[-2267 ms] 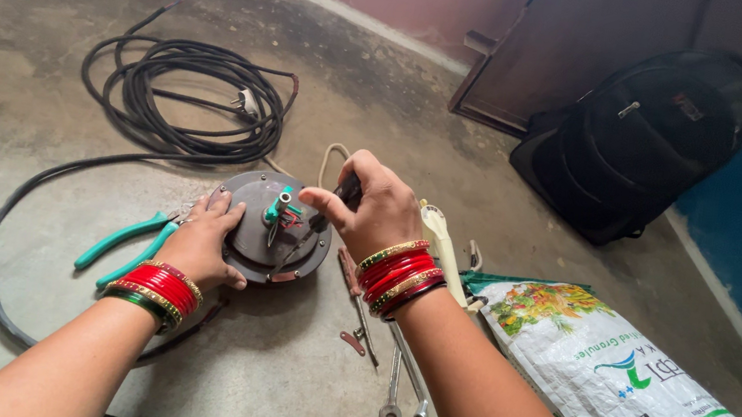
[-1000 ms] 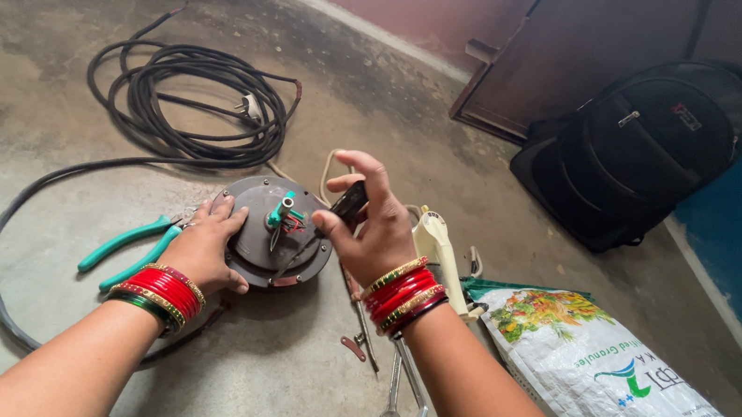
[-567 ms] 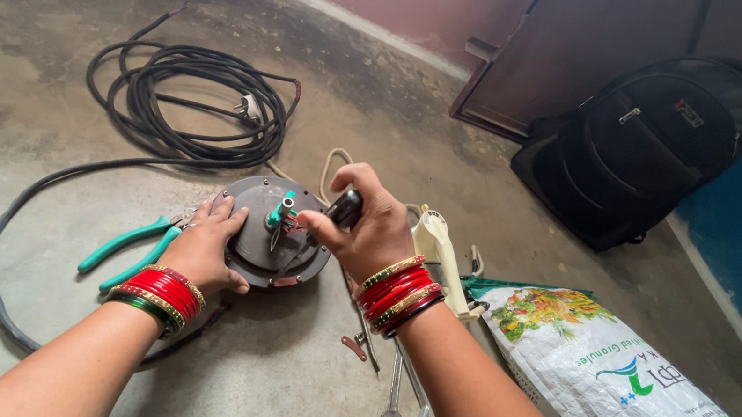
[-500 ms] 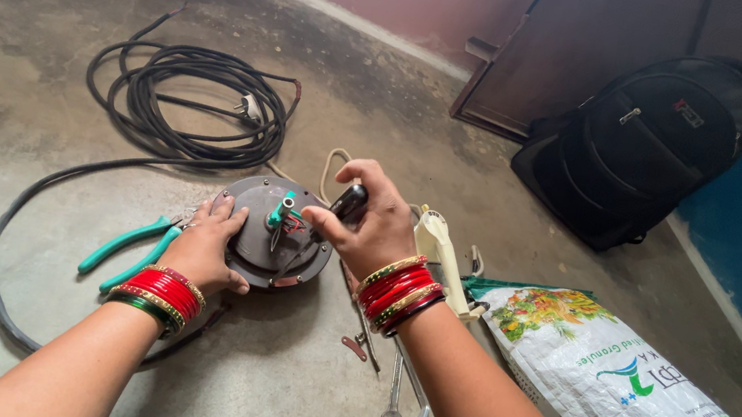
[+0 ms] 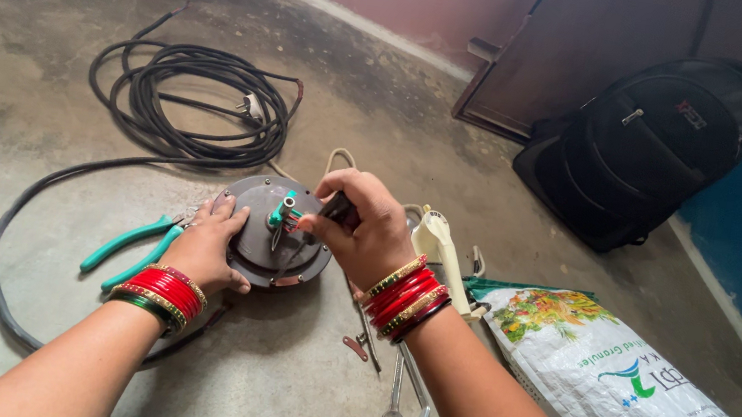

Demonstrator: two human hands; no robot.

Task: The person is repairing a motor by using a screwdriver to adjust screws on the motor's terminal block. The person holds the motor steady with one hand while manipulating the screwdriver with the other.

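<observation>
Right hand (image 5: 366, 233) closed around a dark tool handle (image 5: 339, 207) at the wired hub of a round grey metal motor disc (image 5: 270, 245) on the concrete floor (image 5: 52, 37); left hand (image 5: 207, 250) flat, open, steadying its rim, green-handled pliers (image 5: 128, 248) just beside.

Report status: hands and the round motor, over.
Left hand flat on round grey metal motor housing. Right hand grips dark-handled tool at its centre. Green-handled pliers beside left wrist.
</observation>
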